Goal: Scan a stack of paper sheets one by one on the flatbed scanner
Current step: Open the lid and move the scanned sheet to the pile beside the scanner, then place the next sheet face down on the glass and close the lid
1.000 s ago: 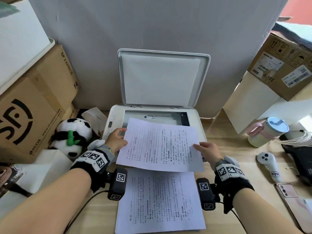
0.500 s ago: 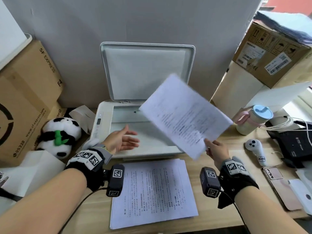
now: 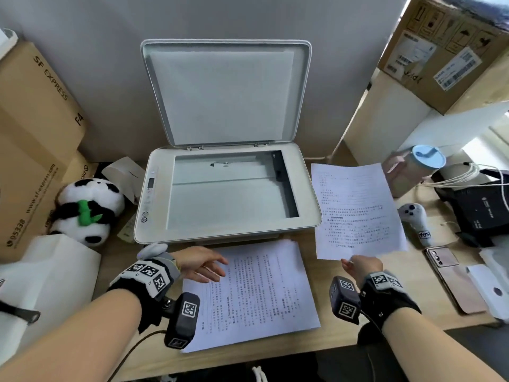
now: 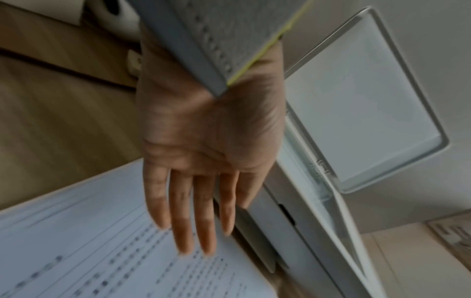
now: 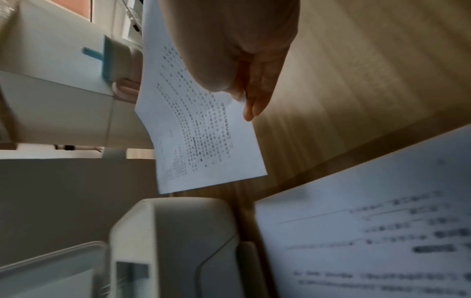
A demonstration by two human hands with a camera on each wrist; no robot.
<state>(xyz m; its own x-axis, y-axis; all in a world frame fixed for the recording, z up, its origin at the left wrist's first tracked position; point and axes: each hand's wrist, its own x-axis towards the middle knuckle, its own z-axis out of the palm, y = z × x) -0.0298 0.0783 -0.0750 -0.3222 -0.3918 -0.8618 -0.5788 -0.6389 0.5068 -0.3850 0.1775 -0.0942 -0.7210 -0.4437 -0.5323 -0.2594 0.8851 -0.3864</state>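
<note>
The white flatbed scanner [image 3: 308, 188] stands at the desk's middle with its lid [image 3: 225, 92] raised and the glass [image 3: 231, 194] bare. A stack of printed sheets [image 3: 256, 293] lies in front of it. My right hand [image 3: 358, 267] pinches the near edge of one printed sheet [image 3: 355, 210], held over the desk to the right of the scanner; the right wrist view shows the sheet [image 5: 201, 131] between thumb and fingers. My left hand [image 3: 203, 266] hovers with straight fingers [image 4: 193, 211] over the stack's top left corner, holding nothing.
A panda plush [image 3: 88, 208] and cardboard boxes [image 3: 35, 139] crowd the left. On the right stand a pink cup with a blue lid [image 3: 413, 166], a white controller [image 3: 414, 219], a phone [image 3: 451, 277], a black bag [image 3: 479, 208] and another box [image 3: 446, 53].
My right hand swung the sheet from over the scanner glass out to the right side of the desk. My left hand let go of it and dropped back toward the stack.
</note>
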